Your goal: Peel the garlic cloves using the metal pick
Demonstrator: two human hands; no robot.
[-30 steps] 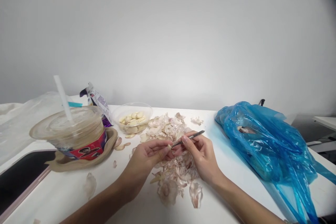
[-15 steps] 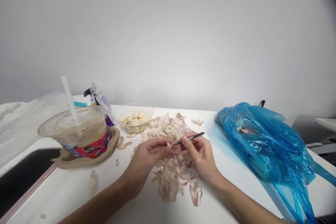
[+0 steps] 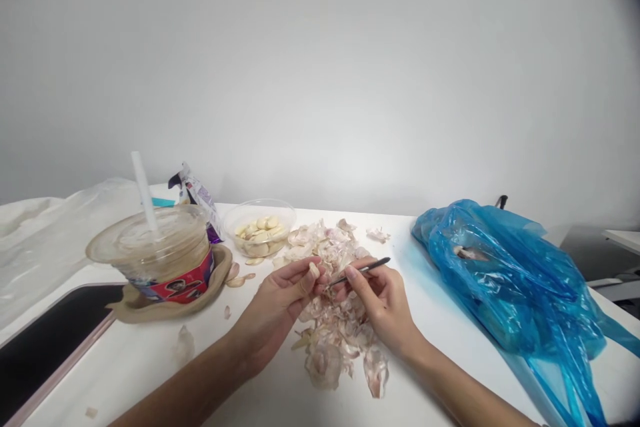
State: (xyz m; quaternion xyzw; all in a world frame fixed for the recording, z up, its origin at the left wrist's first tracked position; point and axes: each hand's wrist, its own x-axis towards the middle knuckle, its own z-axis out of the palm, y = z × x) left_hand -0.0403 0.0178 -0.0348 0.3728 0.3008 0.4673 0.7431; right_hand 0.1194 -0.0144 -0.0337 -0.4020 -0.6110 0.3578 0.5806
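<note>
The left hand is partly hiding a garlic clove, the right hand a thin tool; the bottom edge is cropping the blue bag.

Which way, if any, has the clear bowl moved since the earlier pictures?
No, none: the clear bowl keeps its place against the back edge of the white table.

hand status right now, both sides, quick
Left hand: closed, pinching a small pale garlic clove between thumb and fingers.
Right hand: closed, holding a slim dark tool like a pen.
</note>
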